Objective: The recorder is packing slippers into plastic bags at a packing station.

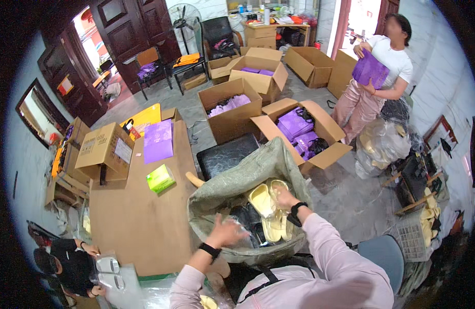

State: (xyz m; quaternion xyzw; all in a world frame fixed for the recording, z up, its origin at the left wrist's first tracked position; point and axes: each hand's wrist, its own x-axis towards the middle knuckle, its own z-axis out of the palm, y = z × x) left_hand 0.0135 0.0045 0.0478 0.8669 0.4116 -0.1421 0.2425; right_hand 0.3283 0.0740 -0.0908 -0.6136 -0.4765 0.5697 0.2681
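A grey-green woven sack (206, 203) stands open in front of me with slippers inside. Pale yellow slippers (261, 200) in clear wrapping lie at its right side. My right hand (285, 198), a black band on its wrist, reaches into the sack with bent fingers closed on the upper yellow slipper. Dark slippers (254, 221) in clear plastic lie left of the yellow ones. Over them hovers my left hand (228, 232), its fingers spread and slightly blurred, holding nothing.
Left of the sack is a brown table (119, 221) with a green box (161, 178), a purple bag (158, 141) and a carton (106, 152). Open cartons (230, 118) stand ahead. One person (394, 59) holds purple bags; another (67, 262) handles white slippers. A chair (381, 260) is at my right.
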